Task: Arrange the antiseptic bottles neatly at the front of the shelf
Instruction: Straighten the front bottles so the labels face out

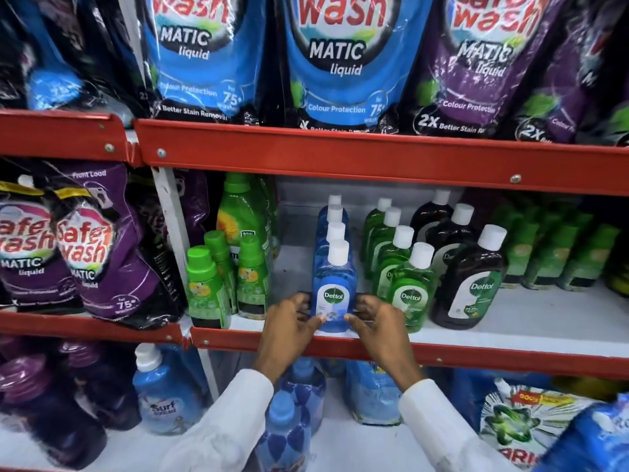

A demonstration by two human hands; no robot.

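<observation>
- A blue Dettol bottle (334,294) with a white cap stood upright at the front edge of the white shelf (531,321), heading a row of matching bottles.
- The left hand (289,327) and right hand (377,327) gripped its lower sides, fingers pressed against its label.

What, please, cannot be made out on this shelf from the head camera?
- Rear blue bottles: labels hidden by the front blue bottle.
- Front bottle's small print: too small, partly covered by left hand and right hand.
- Green packs far right: blurred.
</observation>
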